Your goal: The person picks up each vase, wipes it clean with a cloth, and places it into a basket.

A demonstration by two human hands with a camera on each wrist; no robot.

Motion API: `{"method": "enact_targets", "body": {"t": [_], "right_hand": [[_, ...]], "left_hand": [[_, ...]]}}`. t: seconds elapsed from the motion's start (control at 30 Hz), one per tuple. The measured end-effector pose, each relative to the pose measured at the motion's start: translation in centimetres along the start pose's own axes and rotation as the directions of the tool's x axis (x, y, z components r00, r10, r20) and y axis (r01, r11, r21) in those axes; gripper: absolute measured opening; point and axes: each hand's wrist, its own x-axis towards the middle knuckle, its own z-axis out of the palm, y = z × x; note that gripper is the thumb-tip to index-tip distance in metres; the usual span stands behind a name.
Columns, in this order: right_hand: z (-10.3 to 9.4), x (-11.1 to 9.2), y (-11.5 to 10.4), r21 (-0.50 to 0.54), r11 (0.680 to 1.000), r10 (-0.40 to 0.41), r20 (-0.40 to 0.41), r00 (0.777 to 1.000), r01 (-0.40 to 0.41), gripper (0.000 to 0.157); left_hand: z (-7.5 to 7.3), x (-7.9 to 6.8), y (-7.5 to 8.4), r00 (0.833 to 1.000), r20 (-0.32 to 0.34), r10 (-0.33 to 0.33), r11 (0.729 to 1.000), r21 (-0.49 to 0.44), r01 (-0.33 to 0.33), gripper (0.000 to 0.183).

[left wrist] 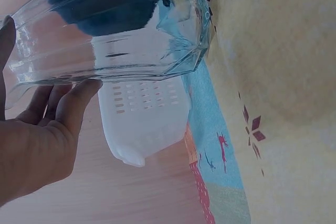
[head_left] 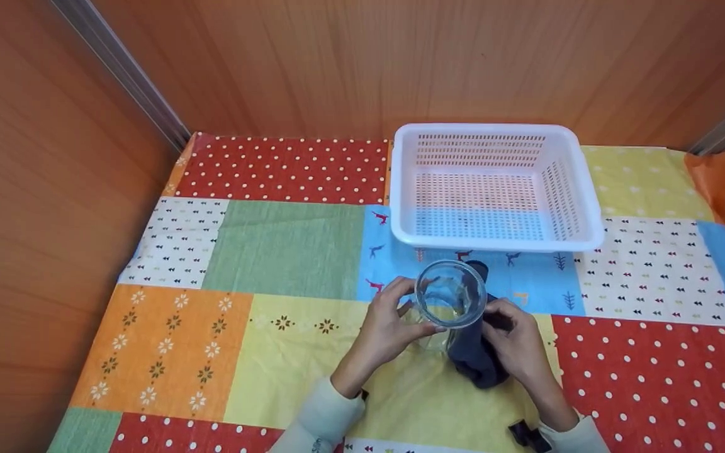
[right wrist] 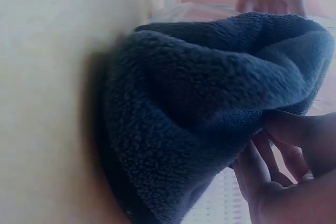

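A clear glass jar with a thick round rim stands in front of me, its mouth toward the head camera. My left hand grips it from the left near the rim, thumb on the near side. In the left wrist view the jar shows straight sides and a faceted base. My right hand pinches a dark blue-grey fuzzy cloth against the jar's right side. Folds of the cloth fill the right wrist view and hide much of the jar there.
Behind the jar is a white plastic basket with slotted walls and nothing inside. A patchwork-patterned tablecloth covers the table. Wood-grain panels rise at the back and the left.
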Motion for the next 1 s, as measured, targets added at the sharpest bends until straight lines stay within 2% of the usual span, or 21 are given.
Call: {"method": "enact_targets", "body": {"t": [0.13, 0.27, 0.57, 0.73, 1.0], "right_hand": [[0.1, -0.2, 0.7, -0.029, 1.000, 0.010, -0.002, 1.000, -0.010, 0.019], [0.2, -0.2, 0.7, -0.010, 1.000, -0.002, -0.004, 1.000, 0.002, 0.019], [-0.3, 0.2, -2.1, 0.121, 0.991, -0.050, -0.004, 0.999, 0.050, 0.019], [-0.7, 0.3, -3.7, 0.160, 0.986, -0.040, -0.020, 0.999, 0.043, 0.019], [-0.6, 0.2, -3.1, 0.125, 0.992, -0.033, -0.011, 0.999, 0.034, 0.017]], "left_hand": [[0.0, 0.0, 0.0, 1.000, 0.004, 0.005, 1.000, 0.003, -0.005, 0.053], [0.0, 0.0, 0.0, 1.000, 0.004, 0.008, 1.000, -0.003, -0.008, 0.053], [0.0, 0.1, 0.0, 1.000, -0.007, 0.004, 1.000, -0.016, -0.004, 0.053], [0.1, 0.1, 0.0, 1.000, -0.005, 0.004, 1.000, -0.010, -0.004, 0.054], [0.1, 0.1, 0.2, 1.000, -0.003, -0.011, 1.000, -0.002, 0.011, 0.054]]}}
